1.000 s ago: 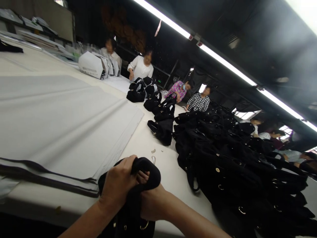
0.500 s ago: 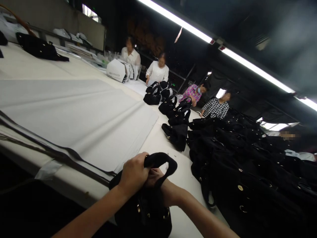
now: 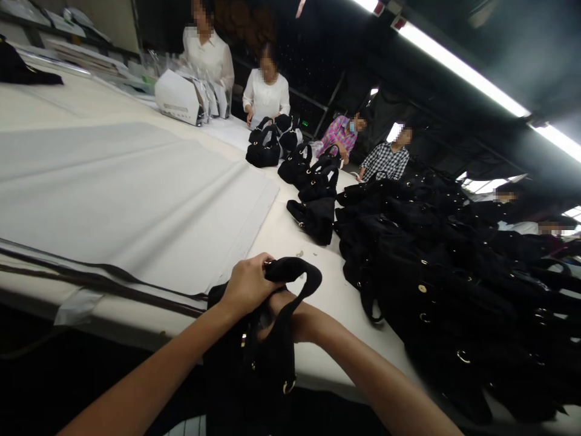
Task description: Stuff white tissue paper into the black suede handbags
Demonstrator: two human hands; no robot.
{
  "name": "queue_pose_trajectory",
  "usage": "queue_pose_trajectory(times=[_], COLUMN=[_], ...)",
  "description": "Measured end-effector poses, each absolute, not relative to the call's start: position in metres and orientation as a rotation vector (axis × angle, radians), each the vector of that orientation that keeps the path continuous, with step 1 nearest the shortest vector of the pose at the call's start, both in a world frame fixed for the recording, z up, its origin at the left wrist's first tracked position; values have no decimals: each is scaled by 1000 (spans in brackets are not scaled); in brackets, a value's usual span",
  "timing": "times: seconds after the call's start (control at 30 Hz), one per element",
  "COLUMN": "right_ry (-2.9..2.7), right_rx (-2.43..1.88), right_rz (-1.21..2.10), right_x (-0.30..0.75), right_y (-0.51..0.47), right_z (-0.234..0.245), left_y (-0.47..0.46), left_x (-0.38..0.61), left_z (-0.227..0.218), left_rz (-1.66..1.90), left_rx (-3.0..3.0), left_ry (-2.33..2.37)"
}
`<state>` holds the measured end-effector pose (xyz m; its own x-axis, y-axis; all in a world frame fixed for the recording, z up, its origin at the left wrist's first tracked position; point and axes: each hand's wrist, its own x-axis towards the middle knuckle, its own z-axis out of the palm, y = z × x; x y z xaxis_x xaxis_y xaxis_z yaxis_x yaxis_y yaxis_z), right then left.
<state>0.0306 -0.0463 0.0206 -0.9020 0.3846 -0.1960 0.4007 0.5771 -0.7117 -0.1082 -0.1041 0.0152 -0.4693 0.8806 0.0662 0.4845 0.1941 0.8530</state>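
Note:
A black fabric handbag (image 3: 276, 351) with gold-coloured rings and a looped handle hangs at the near edge of the table, low in the middle of the view. My left hand (image 3: 249, 286) is closed on its upper edge, close to one end of the handle. Through the handle loop passes my right wrist, and my right hand (image 3: 278, 306) reaches down into the bag's opening. Its fingers are hidden by the bag and by my left hand, so what they hold cannot be seen.
Pale sheets (image 3: 136, 188) lie stacked on the long table at left. Several black bags (image 3: 313, 218) stand beyond, and a large heap of black bags (image 3: 422, 254) fills the right. White packages (image 3: 178, 100) and several people are along the far side.
My right hand has gone deeper into the bag, its fingers now out of sight. The bag has come slightly nearer the table edge. The whole view has tilted down a little.

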Motion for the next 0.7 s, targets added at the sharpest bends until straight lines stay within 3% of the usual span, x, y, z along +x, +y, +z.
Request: queue_pose_trajectory(times=[0.23, 0.47, 0.63, 0.7], right_ry=[2334, 2503, 1704, 1409], right_rx=[947, 1117, 866, 847], right_rz=[-1954, -2075, -2907, -3098], right_x=[47, 77, 99, 104], right_y=[-32, -56, -60, -61], right_z=[11, 20, 20, 7], left_y=[-132, -180, -172, -168], left_x=[-93, -73, -62, -59], left_z=[2, 3, -4, -7], left_rz=[1407, 1114, 1397, 1519], left_rx=[1236, 1369, 1500, 1530], left_ry=[1993, 2079, 1965, 1888])
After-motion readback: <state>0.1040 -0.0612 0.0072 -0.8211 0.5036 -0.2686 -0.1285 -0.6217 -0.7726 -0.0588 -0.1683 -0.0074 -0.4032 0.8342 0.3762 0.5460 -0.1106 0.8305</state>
